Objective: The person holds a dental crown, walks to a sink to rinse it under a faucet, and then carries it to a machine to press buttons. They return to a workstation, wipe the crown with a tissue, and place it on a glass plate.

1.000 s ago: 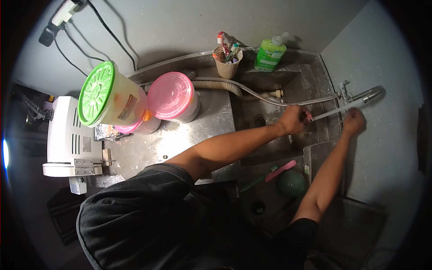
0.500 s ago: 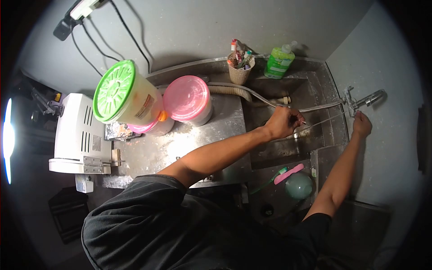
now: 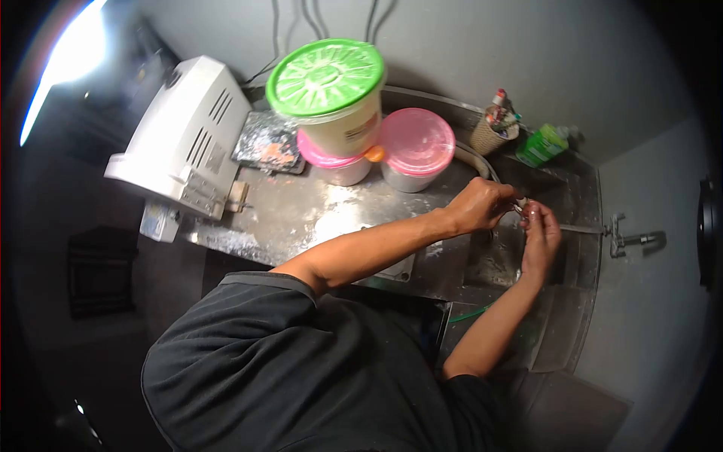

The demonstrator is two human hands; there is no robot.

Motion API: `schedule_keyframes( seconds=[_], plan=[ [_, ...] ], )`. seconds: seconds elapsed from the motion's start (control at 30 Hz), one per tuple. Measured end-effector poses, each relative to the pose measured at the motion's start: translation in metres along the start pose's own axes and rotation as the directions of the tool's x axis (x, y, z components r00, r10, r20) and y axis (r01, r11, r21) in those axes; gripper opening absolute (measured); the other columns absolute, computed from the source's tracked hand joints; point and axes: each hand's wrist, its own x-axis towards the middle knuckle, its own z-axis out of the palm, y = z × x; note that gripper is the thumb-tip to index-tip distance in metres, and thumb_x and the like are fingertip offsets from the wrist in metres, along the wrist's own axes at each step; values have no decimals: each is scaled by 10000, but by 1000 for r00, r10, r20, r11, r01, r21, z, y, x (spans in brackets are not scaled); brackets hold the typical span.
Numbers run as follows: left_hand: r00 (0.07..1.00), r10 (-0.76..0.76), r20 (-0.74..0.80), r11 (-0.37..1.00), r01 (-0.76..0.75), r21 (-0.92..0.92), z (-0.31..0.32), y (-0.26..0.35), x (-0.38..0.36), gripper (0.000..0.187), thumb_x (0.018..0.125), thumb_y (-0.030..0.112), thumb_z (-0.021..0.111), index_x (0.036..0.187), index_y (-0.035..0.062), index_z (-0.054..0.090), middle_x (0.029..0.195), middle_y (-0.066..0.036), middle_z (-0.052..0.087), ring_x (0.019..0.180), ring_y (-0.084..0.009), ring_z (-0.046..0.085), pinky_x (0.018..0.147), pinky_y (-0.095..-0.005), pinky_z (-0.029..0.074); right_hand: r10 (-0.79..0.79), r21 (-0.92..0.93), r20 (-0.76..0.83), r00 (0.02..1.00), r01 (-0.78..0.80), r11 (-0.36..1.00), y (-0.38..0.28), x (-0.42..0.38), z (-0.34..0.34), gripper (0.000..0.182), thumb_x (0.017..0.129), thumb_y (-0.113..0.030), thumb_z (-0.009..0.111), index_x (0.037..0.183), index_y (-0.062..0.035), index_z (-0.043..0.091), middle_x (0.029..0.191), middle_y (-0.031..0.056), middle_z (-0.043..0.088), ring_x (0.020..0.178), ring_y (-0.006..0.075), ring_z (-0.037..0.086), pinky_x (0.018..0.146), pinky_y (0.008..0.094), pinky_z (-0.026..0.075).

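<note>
Over the sink, my two hands meet fingertip to fingertip. My left hand is closed, its thumb and fingers pinched at a small pale object. From the other side, my right hand has its fingers curled up against the same piece. It is mostly covered by fingers, so I cannot make out its kind. Behind my right hand a metal hose runs to the wall tap.
A woven cup of tubes and brushes and a green soap bottle stand behind the sink. Left on the steel counter are a green-lidded tub, a pink-lidded tub and a white machine.
My right hand has left the wall tap and come to my left hand over the sink. The view has shifted, so the counter items appear farther right.
</note>
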Motion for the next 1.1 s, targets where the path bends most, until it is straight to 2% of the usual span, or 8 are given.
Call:
schedule_keyframes(
  seconds=[0.17, 0.33, 0.4, 0.47, 0.6, 0.73, 0.9, 1.1],
  plan=[
    [994, -102, -35, 983, 106, 147, -39, -6, -29, 284, 683, 17, 719, 964, 12, 678, 834, -189, 685, 796, -358, 677, 697, -399, 544, -70, -105, 137, 988, 85, 991, 1, -29, 68, 151, 897, -34, 663, 1019, 54, 651, 921, 88, 668, 767, 126, 634, 702, 247, 531],
    [986, -121, 114, 927, 71, 369, -93, 40, -69, 357, 700, 56, 739, 1033, -48, 659, 1163, -244, 619, 1001, -408, 625, 873, -426, 518, -37, -110, -38, 999, 33, 993, 14, -44, 84, 126, 894, -20, 659, 982, 67, 635, 901, 97, 670, 744, 133, 643, 684, 248, 542],
    [911, -289, 295, 896, 148, 420, -135, 80, -80, 369, 739, 174, 768, 1023, -42, 673, 1133, -234, 642, 1026, -388, 631, 896, -426, 511, -43, -131, -101, 994, 30, 991, 15, -48, 77, 92, 892, -12, 656, 952, 55, 642, 894, 83, 668, 770, 141, 642, 716, 248, 537],
    [923, -241, 298, 919, 119, 375, -171, 106, -92, 355, 775, 247, 772, 948, -49, 683, 930, -209, 675, 877, -383, 653, 786, -422, 528, -338, -560, -6, 941, 276, 781, 5, -54, 71, 82, 880, -28, 671, 922, 39, 651, 875, 60, 671, 781, 144, 627, 758, 258, 508],
    [842, -514, 163, 694, 297, 656, -224, 131, -113, 275, 772, 216, 782, 829, -29, 671, 799, -175, 660, 716, -327, 653, 634, -382, 506, -108, -402, -182, 977, 26, 915, 11, -57, 54, 113, 902, -87, 662, 911, 26, 655, 824, 44, 672, 761, 97, 609, 728, 240, 478],
    [950, -293, -107, 700, 289, 653, -266, 202, -108, 233, 794, 196, 756, 823, -21, 676, 763, -169, 658, 673, -233, 624, 600, -348, 508, -63, -260, -177, 982, 15, 966, 7, -61, 54, 114, 913, -62, 645, 965, 39, 640, 877, 61, 668, 809, 104, 611, 766, 230, 477],
    [881, 471, -44, 498, -224, 838, -339, 278, -128, 253, 850, 237, 674, 821, -15, 673, 809, -191, 651, 697, -250, 606, 603, -343, 498, -27, -205, -190, 981, -12, 979, -11, -70, 99, 143, 902, -66, 665, 992, 40, 634, 926, 74, 672, 864, 127, 624, 779, 232, 465],
    [781, 615, 110, 334, -384, 861, -426, 317, -200, 250, 860, 239, 647, 809, -5, 662, 809, -176, 641, 701, -244, 596, 614, -341, 487, -129, -230, -257, 958, 69, 971, -17, -112, 163, 159, 896, -94, 676, 1007, 17, 646, 926, 71, 685, 848, 110, 631, 685, 216, 415]
  ],
)
